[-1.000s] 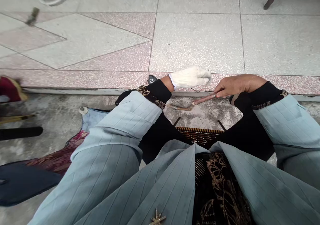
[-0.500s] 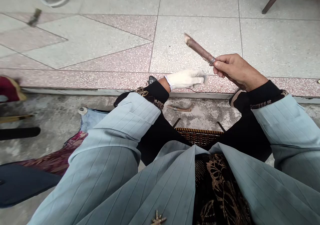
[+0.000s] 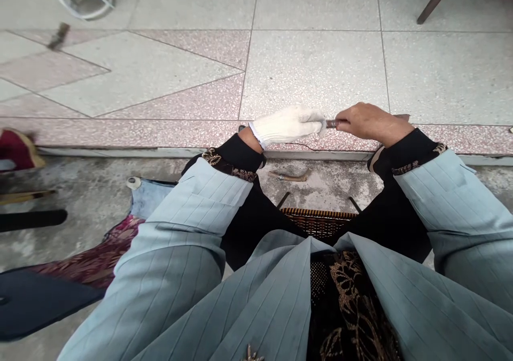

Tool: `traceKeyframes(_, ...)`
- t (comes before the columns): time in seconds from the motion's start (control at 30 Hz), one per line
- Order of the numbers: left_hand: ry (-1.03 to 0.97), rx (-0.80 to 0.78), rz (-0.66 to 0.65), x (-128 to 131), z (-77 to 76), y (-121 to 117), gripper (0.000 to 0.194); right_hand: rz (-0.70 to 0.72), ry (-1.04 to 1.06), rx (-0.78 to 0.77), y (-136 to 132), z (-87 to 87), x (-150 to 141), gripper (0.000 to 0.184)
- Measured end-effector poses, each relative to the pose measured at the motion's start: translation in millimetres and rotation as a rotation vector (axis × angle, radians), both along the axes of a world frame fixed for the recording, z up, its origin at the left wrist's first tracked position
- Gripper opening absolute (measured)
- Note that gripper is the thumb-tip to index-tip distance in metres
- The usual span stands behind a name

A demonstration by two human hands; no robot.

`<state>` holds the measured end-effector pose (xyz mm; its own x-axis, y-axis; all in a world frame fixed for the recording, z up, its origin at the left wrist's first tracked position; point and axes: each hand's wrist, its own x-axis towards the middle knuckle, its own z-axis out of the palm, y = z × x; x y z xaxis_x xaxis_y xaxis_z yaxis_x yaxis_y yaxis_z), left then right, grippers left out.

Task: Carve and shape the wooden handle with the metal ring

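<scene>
My left hand [image 3: 290,125] wears a white knit glove. Its fingers are curled closed at the left end of a short piece of branch [image 3: 331,124]. A silvery band shows near that end. My right hand [image 3: 364,121] is bare, with its fingers wrapped round the same branch piece from above. Most of the branch is hidden under that hand, and a brown tip pokes out beyond the wrist to the right. Both hands are above the pink edge of the terrazzo step, close together.
A small bent twig [image 3: 290,177] lies on the concrete below my hands. A wicker seat [image 3: 316,223] is between my legs. Up left are a white stool [image 3: 86,0] and a brush-like object [image 3: 59,36]. A dark furniture leg [image 3: 436,0] stands up right; patterned cloth [image 3: 116,248] lies left.
My right hand has moved left and turned over, swinging the branch piece from pointing up-left to lying level. Its banded end now meets the gloved left hand, which has shifted slightly left.
</scene>
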<state>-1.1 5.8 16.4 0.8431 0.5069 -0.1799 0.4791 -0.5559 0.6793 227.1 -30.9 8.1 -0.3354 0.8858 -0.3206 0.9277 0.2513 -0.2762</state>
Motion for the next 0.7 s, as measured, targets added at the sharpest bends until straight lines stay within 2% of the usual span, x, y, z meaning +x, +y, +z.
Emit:
traceKeyframes(0.1, 0.025, 0.090, 0.028, -2, 1.0, 4, 0.032, 0.142, 0.073, -0.162, -5, 3.8, 0, 0.029)
traceKeyframes(0.2, 0.050, 0.126, 0.063, -5, -3.0, 10, 0.032, 0.217, 0.197, -0.276, -7, 12.8, 1, 0.033)
traceKeyframes(0.3, 0.024, 0.107, 0.037, -9, -9.4, 14, 0.033, 0.256, 0.345, -0.325, -7, 22.6, 5, 0.034)
traceKeyframes(0.4, -0.021, 0.017, -0.025, -9, -17.3, 13, 0.038, 0.169, 0.535, -0.260, -6, 27.6, 10, 0.032)
traceKeyframes(0.5, 0.018, -0.007, 0.052, -6, -24.8, 8, 0.039, 0.012, 0.679, -0.208, -6, 29.6, 12, 0.022)
traceKeyframes(0.6, 0.015, 0.069, 0.020, -1, -30.9, 3, 0.036, -0.110, 0.736, -0.225, -9, 32.5, 10, 0.015)
traceKeyframes(0.7, -0.078, 0.004, -0.052, 3, -34.3, -1, 0.036, -0.195, 0.757, -0.187, -9, 30.9, 4, 0.018)
